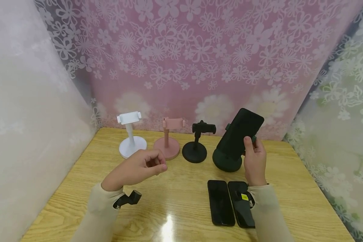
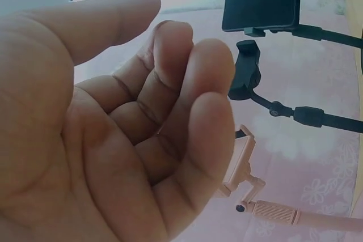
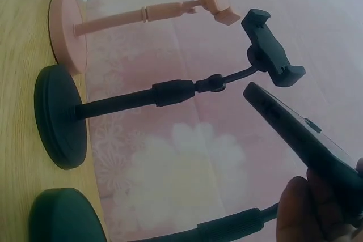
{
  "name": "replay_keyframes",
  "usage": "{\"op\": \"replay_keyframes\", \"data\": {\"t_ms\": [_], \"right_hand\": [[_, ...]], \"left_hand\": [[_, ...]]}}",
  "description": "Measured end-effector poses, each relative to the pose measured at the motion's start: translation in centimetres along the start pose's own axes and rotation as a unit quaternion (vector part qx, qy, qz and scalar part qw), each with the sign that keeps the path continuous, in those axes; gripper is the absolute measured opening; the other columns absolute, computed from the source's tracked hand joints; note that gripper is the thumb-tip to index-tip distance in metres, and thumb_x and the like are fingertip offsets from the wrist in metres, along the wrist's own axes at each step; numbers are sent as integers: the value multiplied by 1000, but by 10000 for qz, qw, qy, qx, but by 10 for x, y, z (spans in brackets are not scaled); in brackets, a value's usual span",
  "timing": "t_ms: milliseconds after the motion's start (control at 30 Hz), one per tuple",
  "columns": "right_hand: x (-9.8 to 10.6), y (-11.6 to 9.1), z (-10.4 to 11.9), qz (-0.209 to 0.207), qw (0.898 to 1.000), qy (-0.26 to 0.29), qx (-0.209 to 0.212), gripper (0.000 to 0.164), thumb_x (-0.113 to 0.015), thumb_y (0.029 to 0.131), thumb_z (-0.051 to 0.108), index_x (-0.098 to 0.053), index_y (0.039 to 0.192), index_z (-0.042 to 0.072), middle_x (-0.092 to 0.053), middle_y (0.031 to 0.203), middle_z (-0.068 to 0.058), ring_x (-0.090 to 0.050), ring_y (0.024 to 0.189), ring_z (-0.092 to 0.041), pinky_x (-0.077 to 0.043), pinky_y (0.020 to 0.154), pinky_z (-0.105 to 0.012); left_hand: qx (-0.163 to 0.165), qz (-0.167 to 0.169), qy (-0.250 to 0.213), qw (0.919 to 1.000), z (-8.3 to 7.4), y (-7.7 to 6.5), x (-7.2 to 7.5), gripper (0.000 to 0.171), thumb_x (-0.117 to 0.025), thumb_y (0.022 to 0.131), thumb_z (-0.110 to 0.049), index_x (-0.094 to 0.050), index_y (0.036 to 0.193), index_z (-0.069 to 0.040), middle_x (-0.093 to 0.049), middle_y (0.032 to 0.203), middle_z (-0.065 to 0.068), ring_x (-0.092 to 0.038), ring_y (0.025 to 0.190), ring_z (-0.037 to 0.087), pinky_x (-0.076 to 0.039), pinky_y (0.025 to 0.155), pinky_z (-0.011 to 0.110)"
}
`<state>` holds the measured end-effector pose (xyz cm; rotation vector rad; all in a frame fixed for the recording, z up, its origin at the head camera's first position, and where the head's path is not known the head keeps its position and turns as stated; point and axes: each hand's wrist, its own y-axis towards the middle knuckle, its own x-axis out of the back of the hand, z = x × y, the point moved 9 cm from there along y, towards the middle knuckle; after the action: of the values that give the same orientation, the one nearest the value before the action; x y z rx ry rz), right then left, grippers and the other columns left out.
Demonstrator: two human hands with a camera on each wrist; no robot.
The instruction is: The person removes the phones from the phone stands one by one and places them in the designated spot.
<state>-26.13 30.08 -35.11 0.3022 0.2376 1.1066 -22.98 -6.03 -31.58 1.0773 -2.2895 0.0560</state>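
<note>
My right hand [image 1: 255, 163] grips the lower side edge of a black smartphone [image 1: 240, 134], thumb on its screen side. The phone is tilted and stands at the dark green phone stand [image 1: 225, 163], whose clamp peeks out at both sides of it. In the right wrist view the phone [image 3: 300, 134] is seen edge-on, with fingers [image 3: 298, 208] against it. My left hand [image 1: 140, 168] hovers over the table before the pink phone stand [image 1: 169, 148]. Its fingers [image 2: 207, 134] are loosely curled with nothing in them.
A white phone stand [image 1: 133, 146] and a black phone stand [image 1: 195, 153] share the back row with the pink one. Two dark phones, a left one [image 1: 220, 203] and a right one [image 1: 240, 208], lie side by side near my right forearm. A floral curtain [image 1: 181, 50] hangs behind the wooden table [image 1: 157, 215].
</note>
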Motion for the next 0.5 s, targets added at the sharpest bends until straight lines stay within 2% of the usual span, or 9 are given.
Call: {"op": "replay_keyframes", "data": {"t_ms": [133, 267, 400, 500], "right_hand": [[2, -1, 4, -193, 9994, 91, 283, 27, -60, 106, 29, -55, 95, 6, -39, 72, 0, -42, 69, -19, -41, 67, -26], [5, -3, 13, -406, 9961, 12, 779, 32, -61, 106, 23, -50, 87, 1, -32, 65, 1, -32, 57, -15, -29, 57, -28], [14, -7, 27, -726, 9885, -269, 1302, 34, -63, 104, 18, -46, 81, -1, -28, 62, 3, -25, 50, -12, -22, 50, -29], [19, -11, 39, -844, 9833, -302, 1585, 38, -66, 101, 15, -44, 76, -3, -28, 59, 4, -25, 48, -11, -21, 47, -27]], "left_hand": [[37, 32, 111, 9999, -2, -1, -2, 9, -68, 103, -30, -67, 98, -22, -66, 81, -3, -58, 69, 14, -51, 63, 29], [28, 27, 233, 9997, -3, -1, -2, 9, -68, 103, -31, -67, 98, -23, -66, 82, -3, -58, 70, 14, -51, 63, 28], [-19, 50, 305, 9995, -4, -1, -3, 8, -67, 103, -31, -66, 99, -24, -67, 84, -2, -59, 72, 13, -51, 65, 28], [-48, 97, 295, 9995, -4, 0, -4, 7, -67, 103, -31, -67, 100, -24, -68, 85, -2, -60, 73, 13, -52, 66, 29]]}}
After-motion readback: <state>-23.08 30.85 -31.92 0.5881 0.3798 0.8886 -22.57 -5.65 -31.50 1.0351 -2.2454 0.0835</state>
